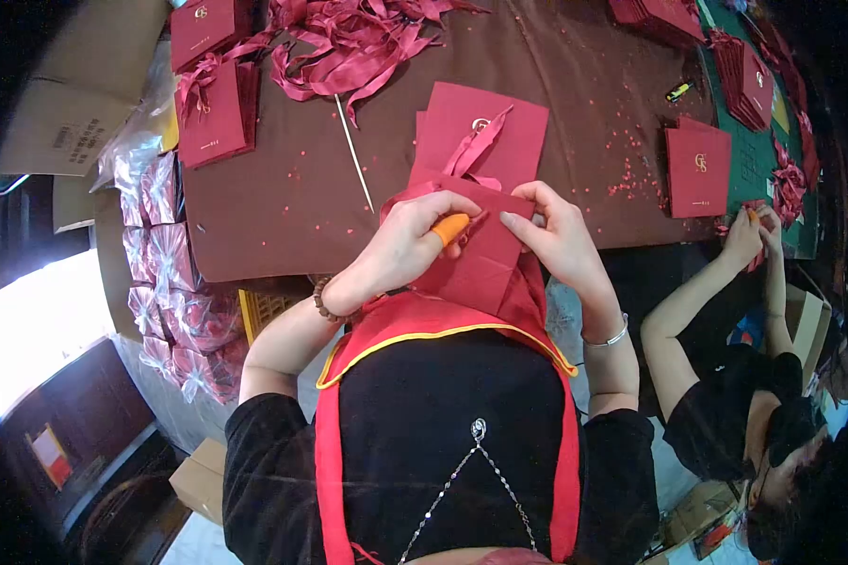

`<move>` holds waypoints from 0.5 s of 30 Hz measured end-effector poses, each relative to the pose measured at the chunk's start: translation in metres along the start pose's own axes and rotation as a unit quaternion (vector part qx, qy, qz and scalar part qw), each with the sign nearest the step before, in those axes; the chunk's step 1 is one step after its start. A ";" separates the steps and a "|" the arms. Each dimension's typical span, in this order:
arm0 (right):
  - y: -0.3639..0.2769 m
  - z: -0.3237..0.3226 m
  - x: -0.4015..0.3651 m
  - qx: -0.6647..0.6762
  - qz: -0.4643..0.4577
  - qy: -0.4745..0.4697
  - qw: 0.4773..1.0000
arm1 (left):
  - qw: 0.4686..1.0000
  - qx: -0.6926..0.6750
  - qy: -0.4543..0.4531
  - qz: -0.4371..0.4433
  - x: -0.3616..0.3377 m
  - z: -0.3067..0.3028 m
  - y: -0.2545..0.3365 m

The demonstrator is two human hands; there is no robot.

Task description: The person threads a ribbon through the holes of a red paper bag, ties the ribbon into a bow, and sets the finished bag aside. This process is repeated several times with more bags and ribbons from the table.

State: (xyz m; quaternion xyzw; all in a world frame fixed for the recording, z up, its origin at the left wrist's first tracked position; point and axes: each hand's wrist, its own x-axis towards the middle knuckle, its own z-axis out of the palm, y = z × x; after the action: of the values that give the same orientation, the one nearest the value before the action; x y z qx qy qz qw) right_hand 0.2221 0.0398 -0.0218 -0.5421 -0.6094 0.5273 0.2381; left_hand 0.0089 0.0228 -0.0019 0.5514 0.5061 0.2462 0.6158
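Note:
Both my hands are at a dark red card bag (pixel 471 268) held over the table's front edge. My left hand (pixel 415 235), with an orange cover on one finger, has its fingers closed on the bag's upper left part. With thumb and fingers, my right hand (pixel 556 231) pinches the upper right corner. A red ribbon (pixel 478 146) rises from the bag's top and lies over another red bag (pixel 518 122) with a gold logo, flat on the brown cloth. Part of the ribbon behind my left fingers is hidden.
A ribbon heap (pixel 349 42) and a thin white stick (pixel 353 151) lie on the brown table (pixel 254 217). Red bags (pixel 212 118) are stacked left, more (pixel 699 169) right. Plastic-wrapped bundles (pixel 174 264) stand left. A co-worker's hands (pixel 749 235) work at the right.

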 end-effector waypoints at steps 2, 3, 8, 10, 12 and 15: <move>0.000 0.001 0.000 -0.007 -0.002 -0.002 1.000 | 0.999 0.025 -0.004 -0.021 0.001 0.003 0.001; 0.000 0.001 0.000 -0.007 -0.002 -0.002 1.000 | 0.997 0.051 0.019 0.053 0.003 0.007 -0.007; -0.002 0.001 -0.003 -0.009 0.007 0.000 1.000 | 0.976 0.176 0.042 0.119 0.000 0.011 -0.006; -0.002 0.001 -0.003 0.000 0.006 0.000 1.000 | 0.967 0.195 0.052 0.156 0.000 0.012 -0.020; 0.000 0.000 -0.003 0.009 0.005 -0.001 1.000 | 0.946 0.243 0.077 0.201 0.000 0.013 -0.025; 0.002 -0.001 -0.003 0.039 0.004 -0.011 0.999 | 0.934 0.254 0.126 0.218 0.002 0.012 -0.016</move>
State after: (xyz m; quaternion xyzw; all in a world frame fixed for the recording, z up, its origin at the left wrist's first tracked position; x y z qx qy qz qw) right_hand 0.2243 0.0372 -0.0228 -0.5294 -0.5883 0.5576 0.2504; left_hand 0.0164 0.0151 -0.0188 0.7502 0.4931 0.3053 0.3177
